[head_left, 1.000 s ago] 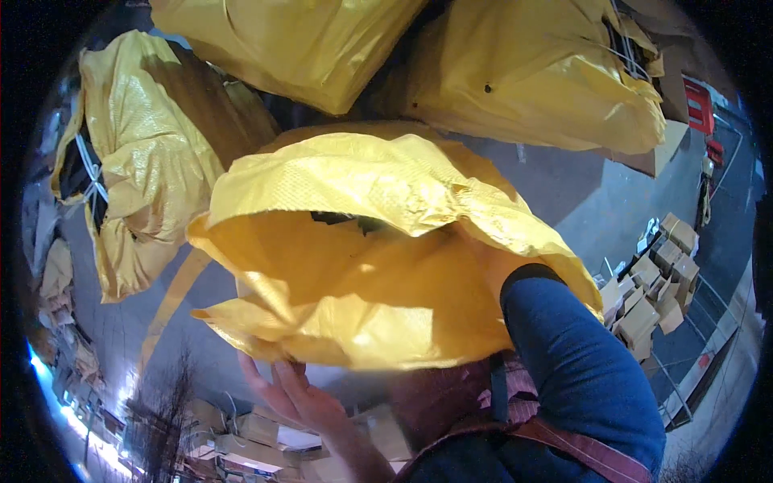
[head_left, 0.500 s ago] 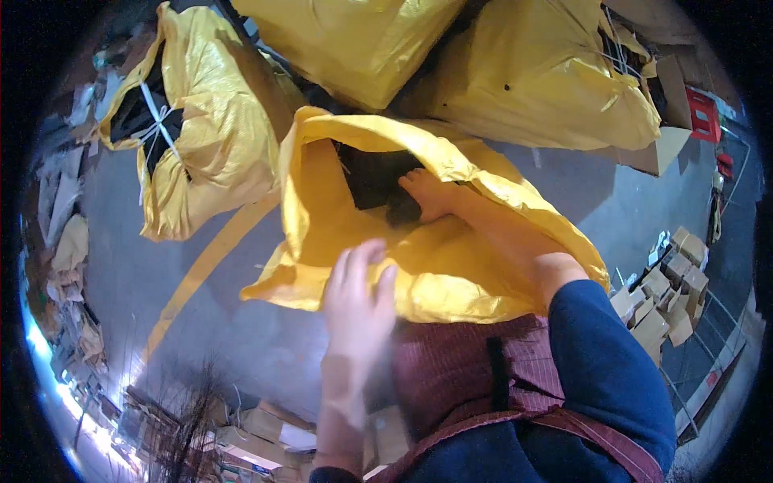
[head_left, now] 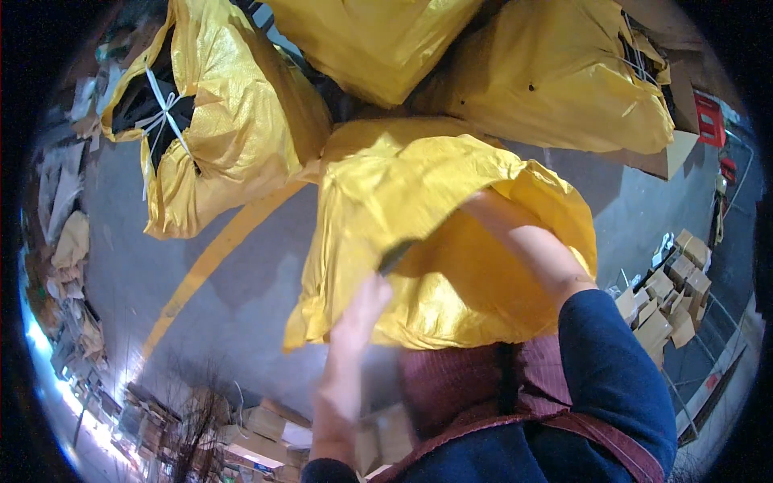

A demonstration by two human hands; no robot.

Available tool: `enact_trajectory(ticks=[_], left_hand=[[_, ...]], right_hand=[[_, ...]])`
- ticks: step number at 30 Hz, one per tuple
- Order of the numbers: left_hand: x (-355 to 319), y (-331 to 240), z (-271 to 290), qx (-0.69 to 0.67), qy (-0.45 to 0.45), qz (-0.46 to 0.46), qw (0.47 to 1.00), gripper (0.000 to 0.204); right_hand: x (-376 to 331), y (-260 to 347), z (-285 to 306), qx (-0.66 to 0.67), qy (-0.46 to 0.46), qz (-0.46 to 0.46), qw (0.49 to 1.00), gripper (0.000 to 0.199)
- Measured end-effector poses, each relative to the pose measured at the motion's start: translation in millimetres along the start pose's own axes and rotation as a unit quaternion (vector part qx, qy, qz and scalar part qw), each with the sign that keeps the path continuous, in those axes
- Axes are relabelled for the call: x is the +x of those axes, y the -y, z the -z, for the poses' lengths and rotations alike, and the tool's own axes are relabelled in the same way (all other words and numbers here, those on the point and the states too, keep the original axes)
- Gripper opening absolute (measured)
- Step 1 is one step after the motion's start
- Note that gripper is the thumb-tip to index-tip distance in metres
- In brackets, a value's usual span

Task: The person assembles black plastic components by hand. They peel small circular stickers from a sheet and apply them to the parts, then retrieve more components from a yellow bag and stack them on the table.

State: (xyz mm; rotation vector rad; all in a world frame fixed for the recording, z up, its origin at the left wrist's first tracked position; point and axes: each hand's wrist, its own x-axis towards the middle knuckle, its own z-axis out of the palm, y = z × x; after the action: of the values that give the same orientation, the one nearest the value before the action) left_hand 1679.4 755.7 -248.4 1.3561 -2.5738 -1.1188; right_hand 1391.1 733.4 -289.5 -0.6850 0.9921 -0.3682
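Observation:
A large yellow woven sack (head_left: 403, 185) lies in front of me with its mouth toward my body. My left hand (head_left: 366, 307) is closed at the left side of the mouth, the fabric bunched by its fingers; motion blurs it a little. A sliver of something dark shows in the opening just above that hand. Into the right side of the mouth goes my right forearm (head_left: 535, 249). The fabric covers my right hand, so its fingers and anything in them are hidden. A dark red apron (head_left: 451, 382) covers my front below the sack.
Tied yellow sacks stand beyond: one at left (head_left: 233, 113) with white string, one at the far middle (head_left: 374, 40), one at far right (head_left: 555, 88). A yellow line (head_left: 209, 262) crosses the grey floor. Cardboard boxes (head_left: 668, 290) are piled at right, others (head_left: 266, 435) behind.
The sack's far rim has come toward me and down, covering the dark contents and my right hand. My left hand has gone from open fingers to closed at the sack's edge.

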Motion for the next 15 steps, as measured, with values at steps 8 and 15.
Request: enact_trajectory(ticks=[8,15], left_hand=[[-37,-27,-5,-0.135,0.026,0.338,0.931,0.050],[-75,-29,-7,0.020,0.039,0.270,0.962,0.066]], right_hand=[[133,-221,46,-0.269,-0.258,-0.214,0.903,0.051],[172,-282,55,-0.269,-0.334,-0.270,0.862,0.051]])
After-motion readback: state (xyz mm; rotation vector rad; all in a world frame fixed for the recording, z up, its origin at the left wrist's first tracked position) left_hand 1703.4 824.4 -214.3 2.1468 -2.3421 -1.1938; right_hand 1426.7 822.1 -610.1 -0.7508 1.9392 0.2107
